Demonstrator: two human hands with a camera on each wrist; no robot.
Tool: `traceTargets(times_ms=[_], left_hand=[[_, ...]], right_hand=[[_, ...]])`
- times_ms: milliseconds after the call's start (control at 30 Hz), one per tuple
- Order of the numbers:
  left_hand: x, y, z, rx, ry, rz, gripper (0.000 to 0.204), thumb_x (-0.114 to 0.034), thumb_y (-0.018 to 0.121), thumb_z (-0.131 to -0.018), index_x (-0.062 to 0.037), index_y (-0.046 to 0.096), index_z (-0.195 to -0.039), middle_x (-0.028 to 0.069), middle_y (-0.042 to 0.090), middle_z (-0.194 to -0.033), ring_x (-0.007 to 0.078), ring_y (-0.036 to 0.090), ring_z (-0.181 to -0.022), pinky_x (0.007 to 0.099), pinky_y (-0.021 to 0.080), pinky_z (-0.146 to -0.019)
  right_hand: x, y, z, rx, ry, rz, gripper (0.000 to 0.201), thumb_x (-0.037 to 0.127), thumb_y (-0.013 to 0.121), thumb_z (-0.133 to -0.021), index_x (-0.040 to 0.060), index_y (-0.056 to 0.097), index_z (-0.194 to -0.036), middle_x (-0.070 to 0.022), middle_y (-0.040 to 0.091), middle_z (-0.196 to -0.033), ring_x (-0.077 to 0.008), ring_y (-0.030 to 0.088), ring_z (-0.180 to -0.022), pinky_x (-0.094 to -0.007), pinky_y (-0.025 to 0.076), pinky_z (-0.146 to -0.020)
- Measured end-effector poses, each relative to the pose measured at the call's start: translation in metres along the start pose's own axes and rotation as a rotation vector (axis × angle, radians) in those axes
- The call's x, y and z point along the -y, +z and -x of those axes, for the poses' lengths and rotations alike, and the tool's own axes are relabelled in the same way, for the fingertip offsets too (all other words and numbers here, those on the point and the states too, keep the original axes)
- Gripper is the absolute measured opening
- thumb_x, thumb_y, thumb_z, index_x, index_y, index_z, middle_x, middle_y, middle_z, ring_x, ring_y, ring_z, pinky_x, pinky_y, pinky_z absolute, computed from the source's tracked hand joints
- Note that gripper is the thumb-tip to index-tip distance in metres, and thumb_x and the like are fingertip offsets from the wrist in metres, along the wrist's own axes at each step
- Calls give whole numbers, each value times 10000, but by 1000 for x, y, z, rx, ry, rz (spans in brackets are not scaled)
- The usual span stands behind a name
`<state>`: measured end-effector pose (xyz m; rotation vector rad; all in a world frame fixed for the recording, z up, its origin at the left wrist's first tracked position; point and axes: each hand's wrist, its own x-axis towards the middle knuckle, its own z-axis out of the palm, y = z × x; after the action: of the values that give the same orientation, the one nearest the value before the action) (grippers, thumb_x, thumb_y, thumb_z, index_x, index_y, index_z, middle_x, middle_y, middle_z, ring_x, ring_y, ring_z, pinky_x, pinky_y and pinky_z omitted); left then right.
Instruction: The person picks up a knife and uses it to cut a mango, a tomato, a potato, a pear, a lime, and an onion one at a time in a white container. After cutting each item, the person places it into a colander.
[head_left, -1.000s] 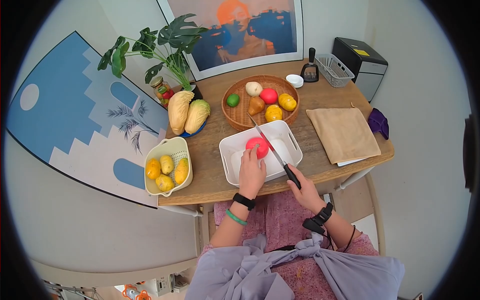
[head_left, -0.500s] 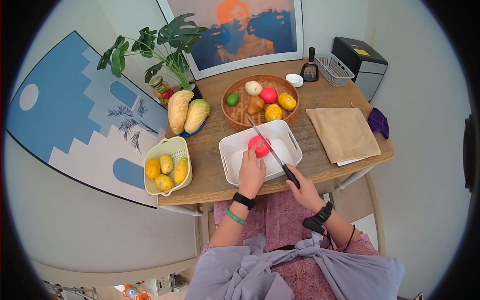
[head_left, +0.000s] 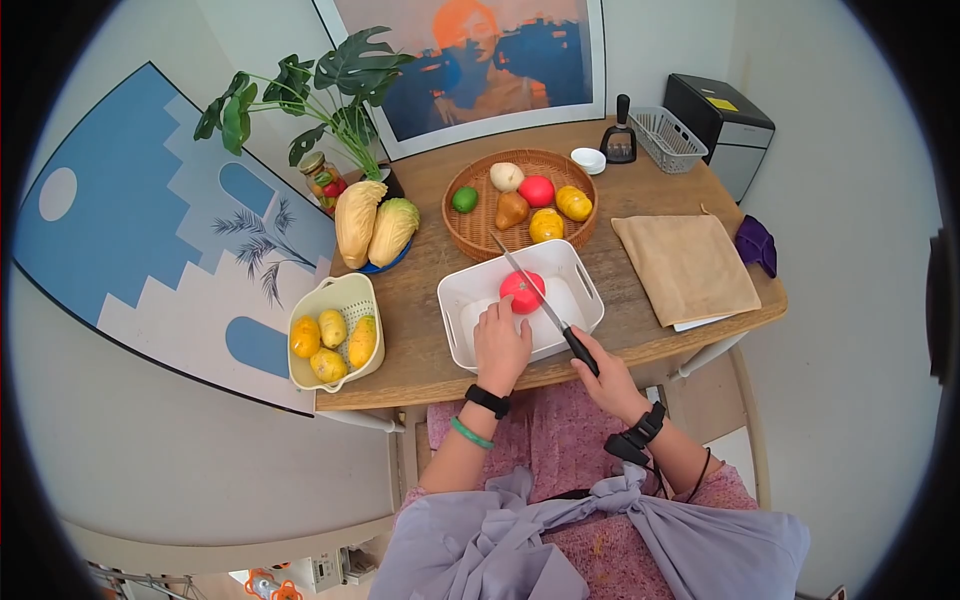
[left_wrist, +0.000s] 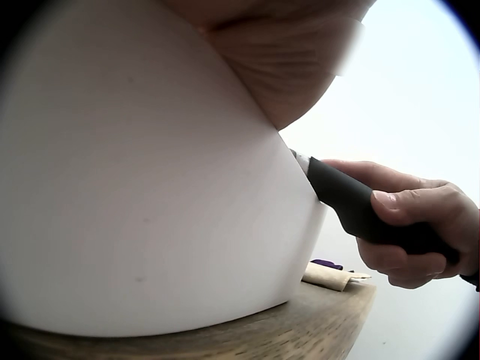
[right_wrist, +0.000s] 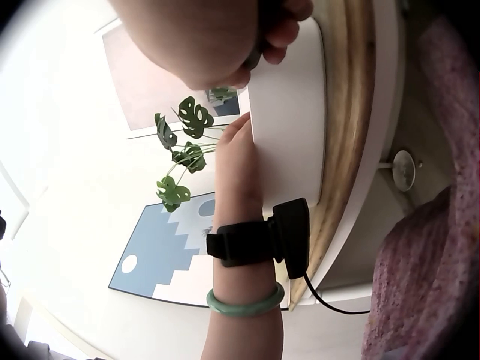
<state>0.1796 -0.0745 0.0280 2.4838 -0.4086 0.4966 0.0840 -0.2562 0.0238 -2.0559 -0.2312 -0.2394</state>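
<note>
Cutting step in hand: left hand (head_left: 502,343) steadies the red tomato (head_left: 521,291) inside the white tub (head_left: 457,345), fingers resting on it; right hand (head_left: 607,378) grips the knife (head_left: 545,309), blade across the tomato. Judgement: next, a controlled downward cut clear of fingertips

Looks like someone's home, a little dining or kitchen corner. Small wooden tabletop (head_left: 420,340) pushed against the wall, with a wicker basket (head_left: 475,235) of fruit and veg at 12 o'clock, cabbages (head_left: 375,228) and a pickle jar (head_left: 324,180) at 10, a colander (head_left: 338,300) of potatoes at 9. Leafy houseplant (head_left: 300,95) and a framed poster (head_left: 480,60) behind, a black bin (head_left: 722,130) at 2 o'clock.
</note>
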Motion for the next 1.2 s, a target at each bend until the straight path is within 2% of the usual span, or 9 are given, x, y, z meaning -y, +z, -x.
traceTargets(times_ms=[133, 200, 300, 433, 733, 833, 1033, 1100, 1200], left_hand=[[-1, 0, 0, 17, -22, -22, 462, -139, 646, -804, -14, 513, -1228, 166, 566, -1086, 340, 557, -987, 444, 445, -848], [2, 2, 0, 6, -12, -24, 474, -138, 648, -802, -13, 508, -1237, 165, 564, -1090, 340, 555, -996, 443, 444, -854], [1, 3, 1, -29, 16, -28, 480, -135, 650, -801, -14, 504, -1242, 165, 561, -1103, 339, 551, -1017, 439, 442, -866], [1, 2, 1, -98, 66, -19, 452, -130, 652, -799, -19, 517, -1216, 169, 558, -1130, 333, 547, -1045, 436, 438, -881], [-1, 0, 0, 14, -5, -37, 446, -157, 629, -819, -24, 519, -1231, 146, 607, -1029, 315, 568, -990, 426, 431, -863], [2, 3, 1, 20, -3, -41, 456, -161, 628, -820, -20, 520, -1240, 142, 612, -1006, 311, 570, -978, 425, 430, -855], [0, 0, 0, 18, -9, -14, 412, -151, 638, -816, -24, 537, -1194, 149, 583, -1090, 311, 567, -996, 430, 428, -862], [2, 2, 1, -11, 9, -24, 404, -150, 640, -815, -24, 539, -1185, 149, 577, -1109, 312, 565, -1007, 431, 426, -869], [0, 1, 1, -57, 28, -14, 399, -149, 642, -815, -26, 541, -1181, 149, 569, -1134, 315, 561, -1029, 431, 423, -883]], right_hand=[[-1, 1, -1, -43, -73, 12, 518, 142, 564, -931, 131, 398, -1422, -259, 620, -1112, -418, 620, -983, -403, 498, -808], [1, 0, 0, -2, 9, -14, 513, 105, 562, -933, 86, 396, -1418, -243, 595, -1209, -379, 613, -1071, -356, 475, -882], [4, -3, 0, 51, 72, -5, 510, 103, 562, -932, 85, 398, -1416, -245, 593, -1209, -377, 611, -1080, -355, 475, -886], [1, 0, 0, -6, 10, -19, 506, 102, 563, -931, 84, 403, -1411, -248, 596, -1198, -378, 615, -1069, -353, 478, -875], [2, 1, 1, -11, -17, -2, 505, 107, 565, -932, 81, 404, -1410, -249, 596, -1196, -370, 621, -1063, -349, 481, -868], [3, -1, 1, 39, 65, -3, 504, 105, 563, -933, 80, 403, -1410, -240, 594, -1210, -372, 620, -1064, -348, 480, -872], [0, 0, 1, 38, 47, 8, 505, 108, 561, -935, 80, 400, -1412, -238, 589, -1225, -373, 615, -1072, -349, 478, -876], [-3, 4, 1, -38, -30, 3, 518, 137, 572, -928, 136, 404, -1417, -267, 630, -1047, -419, 630, -934, -411, 501, -768], [-3, 5, 1, -38, -66, 15, 516, 135, 571, -928, 136, 404, -1417, -266, 626, -1070, -418, 629, -945, -409, 502, -775]])
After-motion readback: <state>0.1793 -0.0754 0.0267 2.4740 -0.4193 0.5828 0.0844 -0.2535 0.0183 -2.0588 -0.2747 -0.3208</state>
